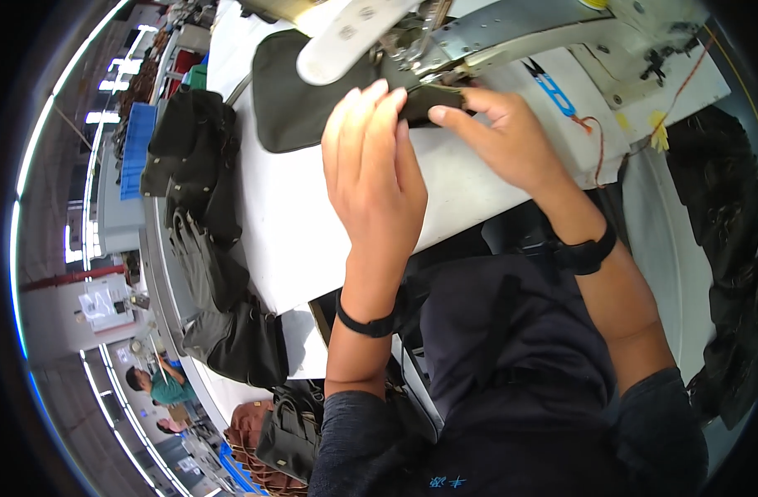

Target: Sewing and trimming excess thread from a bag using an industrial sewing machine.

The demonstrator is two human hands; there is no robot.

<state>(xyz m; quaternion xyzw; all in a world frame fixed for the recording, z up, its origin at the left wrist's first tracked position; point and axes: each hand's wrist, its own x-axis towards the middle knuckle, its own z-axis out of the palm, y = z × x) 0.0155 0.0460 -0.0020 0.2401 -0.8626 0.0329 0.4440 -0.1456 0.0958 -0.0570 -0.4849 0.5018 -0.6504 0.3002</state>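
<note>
A dark olive fabric panel [292, 95] with rounded corners lies on the white sewing table under the head of an industrial sewing machine [511, 41]. My left hand [375, 161] rests with its fingers stretched out over the panel's near right edge. To its right, my right hand [511, 137] grips a narrow dark fabric edge [439, 97] between thumb and forefinger, close to the needle area. The needle itself is hidden behind metal parts. A pale rounded plate [346, 41] covers some of the panel.
Blue thread snips [553, 91] lie right of my right hand, beside an orange thread [600, 157]. Dark bags [201, 141] are piled along the table's left side. More dark material [719, 190] hangs at the right. Further off left, a person in green [170, 385] is at work.
</note>
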